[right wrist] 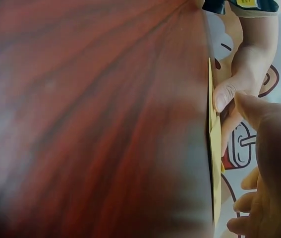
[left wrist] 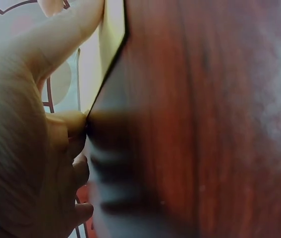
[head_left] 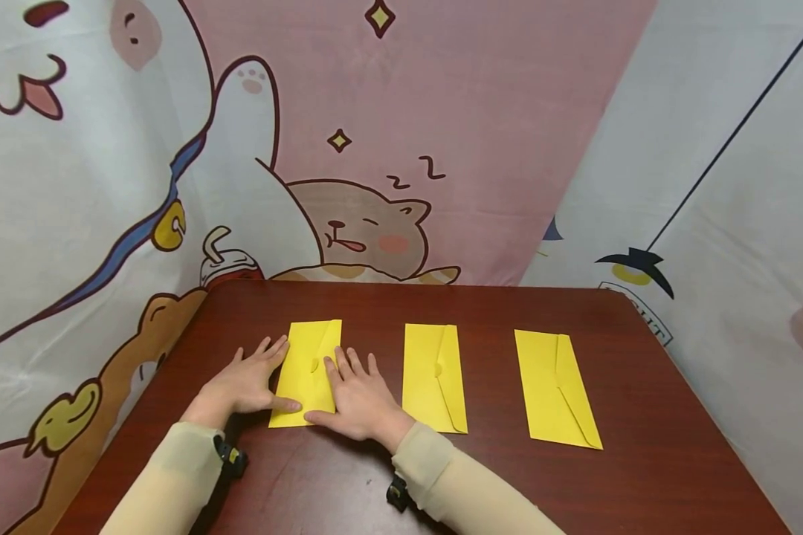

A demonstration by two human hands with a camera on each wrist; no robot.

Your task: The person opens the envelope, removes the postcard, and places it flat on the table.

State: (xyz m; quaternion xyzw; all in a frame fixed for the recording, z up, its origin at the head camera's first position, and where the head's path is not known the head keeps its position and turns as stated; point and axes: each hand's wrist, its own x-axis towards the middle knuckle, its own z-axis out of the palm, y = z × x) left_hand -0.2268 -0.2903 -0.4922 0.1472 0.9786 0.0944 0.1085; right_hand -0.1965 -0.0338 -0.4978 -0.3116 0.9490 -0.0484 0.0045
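Note:
In the head view a yellow paper envelope [head_left: 301, 383] lies on the table's left part, its long flap seam running down the right side. My left hand [head_left: 244, 383] lies along its left edge with fingers spread, the thumb on the lower part of the paper. From the right, my right hand [head_left: 358, 397] reaches over its right edge, fingers spread and thumb near the bottom edge. The left wrist view shows the left thumb [left wrist: 66, 37] over the envelope's corner [left wrist: 111, 37]. Side-on, the right wrist view shows the flat envelope [right wrist: 214, 163] between both hands.
Two more yellow envelopes lie to the right, one in the middle [head_left: 431, 379] and one farther right [head_left: 555, 390]. They rest on a dark reddish-brown table [head_left: 495, 483]. Behind its far edge hangs a cloth [head_left: 495, 148] printed with cartoon animals.

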